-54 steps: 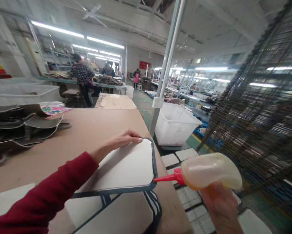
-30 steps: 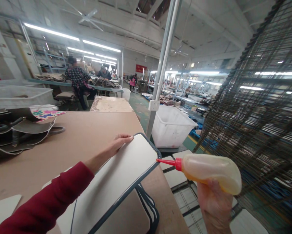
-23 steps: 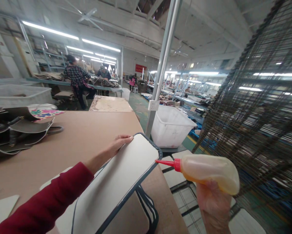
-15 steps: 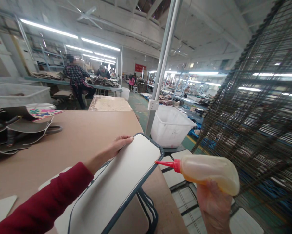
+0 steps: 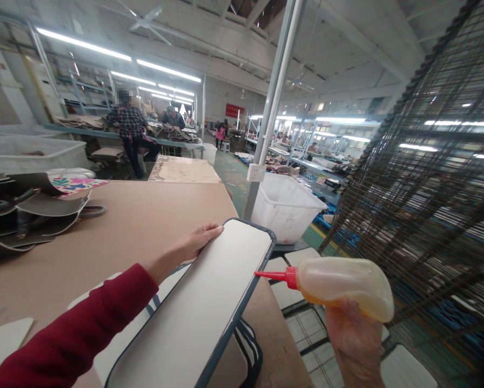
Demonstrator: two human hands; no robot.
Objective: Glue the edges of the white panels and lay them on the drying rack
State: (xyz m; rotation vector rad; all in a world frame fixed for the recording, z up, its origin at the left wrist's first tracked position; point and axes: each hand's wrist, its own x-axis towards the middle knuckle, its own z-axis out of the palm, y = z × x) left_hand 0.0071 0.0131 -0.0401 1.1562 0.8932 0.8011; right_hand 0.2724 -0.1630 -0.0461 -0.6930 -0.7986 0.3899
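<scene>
My left hand (image 5: 203, 240) grips the far left edge of a long white panel (image 5: 201, 296) with rounded corners and a dark blue-grey rim. The panel is held tilted above the table. My right hand (image 5: 352, 337) is wrapped round a squeeze bottle (image 5: 342, 283) lying nearly level, with amber liquid along its lower side. Its red nozzle (image 5: 272, 275) points left, and the tip touches or nearly touches the panel's right rim. Beneath the panel lie more rimmed pieces (image 5: 250, 345), partly hidden. Another white piece (image 5: 5, 342) rests at the lower left.
Dark bag parts with handles (image 5: 35, 210) lie on the brown table (image 5: 153, 205) at left. A white bin (image 5: 284, 207) stands behind a metal post (image 5: 266, 134). Wire racks (image 5: 423, 188) rise on the right. Farther back, people work at a bench (image 5: 185, 144).
The nozzle tip has moved along the panel's right rim, away from the far corner and toward me. The panel has shifted slightly; both hands keep their holds.
</scene>
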